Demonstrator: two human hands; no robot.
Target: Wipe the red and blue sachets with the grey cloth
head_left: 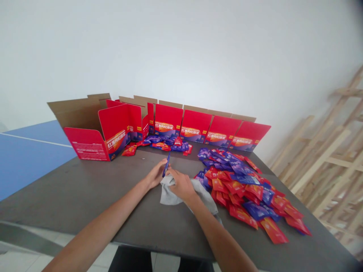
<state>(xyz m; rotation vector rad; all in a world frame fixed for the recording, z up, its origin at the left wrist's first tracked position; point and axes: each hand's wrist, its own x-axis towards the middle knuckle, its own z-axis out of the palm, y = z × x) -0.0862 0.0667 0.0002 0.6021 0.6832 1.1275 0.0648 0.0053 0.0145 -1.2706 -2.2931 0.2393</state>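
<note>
Near the middle of the table, my left hand (156, 174) is closed on a purple sachet (167, 163), which stands nearly edge-on to me. My right hand (180, 184) grips a grey cloth (169, 195) and meets the sachet's lower edge. Part of the cloth trails over the table under my right wrist. To the right lies a large heap of red and purple sachets (235, 185). Beyond my hands is a smaller group of the same sachets (170, 142), lying loose in front of the boxes.
Several open red cartons (195, 126) line the back of the grey table (113, 192), with another open carton (87, 145) at the left. A blue surface with a white line (36, 147) adjoins on the left. Wooden frames (323, 166) stand off to the right.
</note>
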